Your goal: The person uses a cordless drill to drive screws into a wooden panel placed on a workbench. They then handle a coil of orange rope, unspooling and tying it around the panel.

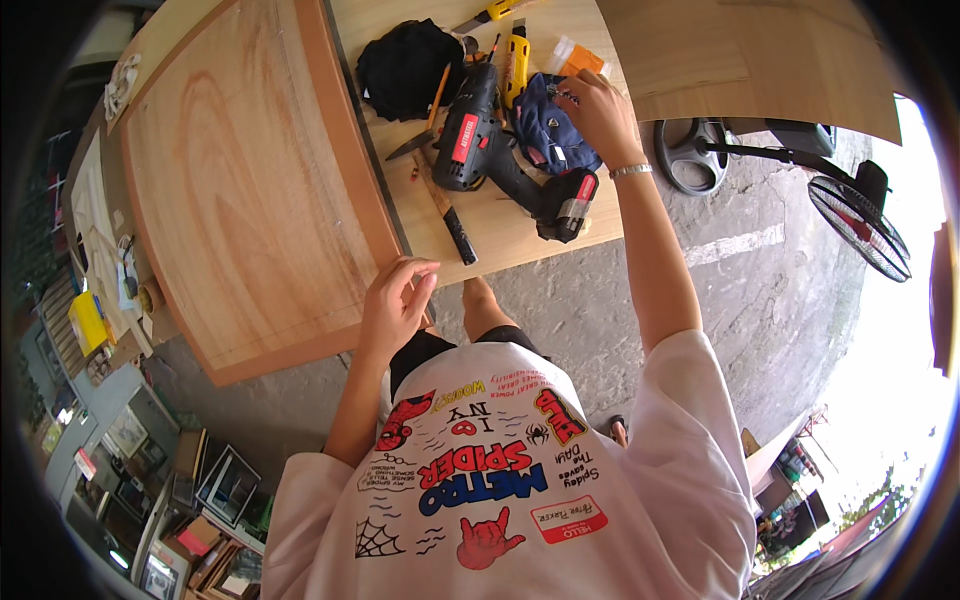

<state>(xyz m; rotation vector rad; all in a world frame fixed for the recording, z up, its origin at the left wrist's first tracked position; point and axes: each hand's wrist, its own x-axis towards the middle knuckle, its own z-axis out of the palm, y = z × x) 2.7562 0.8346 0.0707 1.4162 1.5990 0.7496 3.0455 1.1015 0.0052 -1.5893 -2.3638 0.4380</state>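
Observation:
My right hand (602, 122) reaches over a dark blue fabric pouch (545, 135), its fingertips pinched at the pouch's upper side. Small metallic bits show by those fingertips, too small to name. My left hand (393, 306) rests at the near right corner of a framed wooden panel (250, 190), fingers extended and holding nothing. Left of the pouch lies a black and red cordless drill (480, 140), its battery toward me. A hammer (447, 215) with a black-ended handle lies beside the drill, partly hidden by it.
Around the drill on the light wooden tabletop (520, 258) lie a black cloth item (410, 70), a pencil (438, 97), a yellow utility knife (517, 65) and an orange container (578, 58). A fan (858, 225) and a steering wheel (690, 158) are at the right.

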